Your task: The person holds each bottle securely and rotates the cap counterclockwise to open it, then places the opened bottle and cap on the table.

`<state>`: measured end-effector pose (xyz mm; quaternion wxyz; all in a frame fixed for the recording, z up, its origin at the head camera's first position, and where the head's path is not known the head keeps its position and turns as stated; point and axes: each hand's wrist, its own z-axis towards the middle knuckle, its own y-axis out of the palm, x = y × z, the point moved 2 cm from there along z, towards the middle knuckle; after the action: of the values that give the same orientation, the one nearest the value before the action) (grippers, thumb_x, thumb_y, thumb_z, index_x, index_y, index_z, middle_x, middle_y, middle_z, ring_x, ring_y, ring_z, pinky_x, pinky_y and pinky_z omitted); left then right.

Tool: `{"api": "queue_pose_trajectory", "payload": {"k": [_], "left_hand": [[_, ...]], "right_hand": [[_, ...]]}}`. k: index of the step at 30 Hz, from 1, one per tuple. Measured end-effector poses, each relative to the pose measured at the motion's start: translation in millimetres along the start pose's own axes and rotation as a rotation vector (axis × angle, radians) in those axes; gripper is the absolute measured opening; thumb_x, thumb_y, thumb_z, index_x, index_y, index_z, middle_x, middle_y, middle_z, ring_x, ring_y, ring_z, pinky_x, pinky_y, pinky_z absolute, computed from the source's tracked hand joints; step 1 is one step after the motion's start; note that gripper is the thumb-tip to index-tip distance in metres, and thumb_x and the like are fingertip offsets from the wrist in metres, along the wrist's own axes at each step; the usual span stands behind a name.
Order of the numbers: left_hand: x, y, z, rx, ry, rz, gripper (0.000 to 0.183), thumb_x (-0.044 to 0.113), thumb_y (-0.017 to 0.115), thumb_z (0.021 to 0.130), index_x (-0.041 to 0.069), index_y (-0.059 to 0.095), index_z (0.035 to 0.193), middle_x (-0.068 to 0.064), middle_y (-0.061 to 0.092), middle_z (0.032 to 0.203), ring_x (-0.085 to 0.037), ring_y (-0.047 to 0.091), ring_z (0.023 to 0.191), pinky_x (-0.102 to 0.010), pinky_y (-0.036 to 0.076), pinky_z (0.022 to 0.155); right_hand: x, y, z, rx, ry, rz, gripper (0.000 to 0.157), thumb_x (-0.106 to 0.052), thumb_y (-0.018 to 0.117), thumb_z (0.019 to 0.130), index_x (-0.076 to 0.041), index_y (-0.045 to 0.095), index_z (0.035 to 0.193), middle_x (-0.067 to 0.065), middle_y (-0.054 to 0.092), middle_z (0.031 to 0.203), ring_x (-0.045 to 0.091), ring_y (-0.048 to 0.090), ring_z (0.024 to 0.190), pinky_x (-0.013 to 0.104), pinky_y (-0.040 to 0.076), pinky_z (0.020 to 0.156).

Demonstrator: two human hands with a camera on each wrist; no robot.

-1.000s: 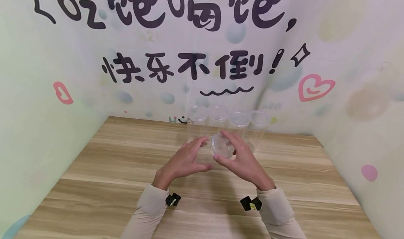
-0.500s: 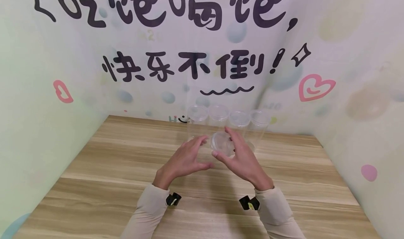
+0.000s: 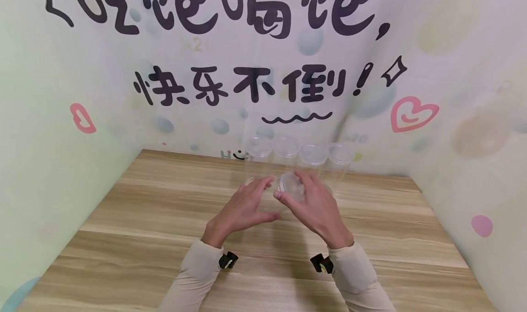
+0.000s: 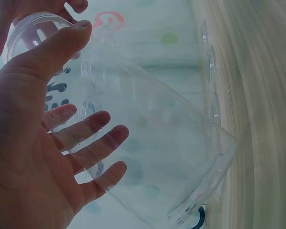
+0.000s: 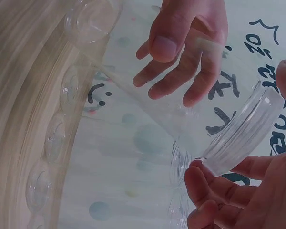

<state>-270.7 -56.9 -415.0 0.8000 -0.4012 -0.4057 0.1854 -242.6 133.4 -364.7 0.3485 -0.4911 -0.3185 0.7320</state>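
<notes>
A clear cylindrical plastic jar is held tilted above the table, its base low and its round lid up towards the right hand. My left hand holds the jar's body from the left, thumb on one side and fingers round the other. At the lid, my right hand grips the rim between thumb and fingertips. The lid sits at the jar's mouth; whether it is fully seated cannot be told. In the head view, both hands partly cover the jar.
Several similar clear jars with lids stand upright in a row behind the hands, near the back wall. The wood-grain table spreads to both sides and in front. A printed cloth hangs at the back.
My right hand's fingers have shifted round the lid, and its wrist has moved slightly left. The left hand keeps its hold, and the jar stays nearly in place.
</notes>
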Motion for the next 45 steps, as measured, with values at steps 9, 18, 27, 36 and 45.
{"api": "queue_pose_trajectory", "payload": {"k": [9,18,27,36,45], "left_hand": [[-1.7,0.8,0.5,-0.015,0.011,0.019,0.088,0.05,0.079,0.079,0.009,0.039,0.147,-0.008,0.056,0.138,-0.023,0.052,0.129,-0.057,0.039,0.106],[-1.6,0.2,0.6,-0.018,0.015,0.007,0.088,0.049,0.079,0.079,0.011,0.039,0.147,-0.006,0.058,0.134,-0.022,0.054,0.126,-0.061,0.039,0.105],[-2.0,-0.3,0.3,-0.042,0.01,-0.01,0.088,0.047,0.079,0.079,0.011,0.038,0.148,-0.006,0.057,0.135,-0.021,0.054,0.126,-0.059,0.039,0.105],[-2.8,-0.5,0.3,-0.072,-0.017,-0.038,0.09,0.047,0.08,0.079,0.013,0.036,0.15,-0.005,0.057,0.136,-0.019,0.053,0.127,-0.059,0.036,0.108],[-1.8,-2.5,-1.3,-0.098,-0.034,-0.085,0.092,0.046,0.079,0.08,0.014,0.033,0.152,-0.004,0.055,0.138,-0.02,0.054,0.127,-0.061,0.033,0.11]], "right_hand": [[-0.1,-0.7,-0.6,-0.017,-0.028,-0.034,0.079,-0.066,0.065,0.083,-0.012,0.052,0.139,0.011,0.064,0.123,0.035,0.063,0.105,0.053,0.05,0.088],[0.1,-2.9,-2.0,-0.033,-0.033,0.026,0.074,-0.059,0.068,0.085,-0.012,0.051,0.141,0.008,0.065,0.122,0.034,0.061,0.108,0.052,0.048,0.09],[2.2,-4.5,-4.3,-0.062,-0.07,0.083,0.072,-0.052,0.069,0.086,-0.014,0.048,0.143,0.007,0.061,0.126,0.03,0.059,0.111,0.05,0.047,0.091],[3.9,-5.6,-4.4,-0.067,-0.128,0.118,0.073,-0.048,0.072,0.085,-0.015,0.047,0.145,0.01,0.059,0.133,0.028,0.058,0.111,0.051,0.047,0.092],[4.4,-7.0,-4.1,-0.079,-0.155,0.172,0.072,-0.037,0.077,0.084,-0.014,0.047,0.146,0.01,0.059,0.132,0.026,0.059,0.102,0.046,0.052,0.082]]}}
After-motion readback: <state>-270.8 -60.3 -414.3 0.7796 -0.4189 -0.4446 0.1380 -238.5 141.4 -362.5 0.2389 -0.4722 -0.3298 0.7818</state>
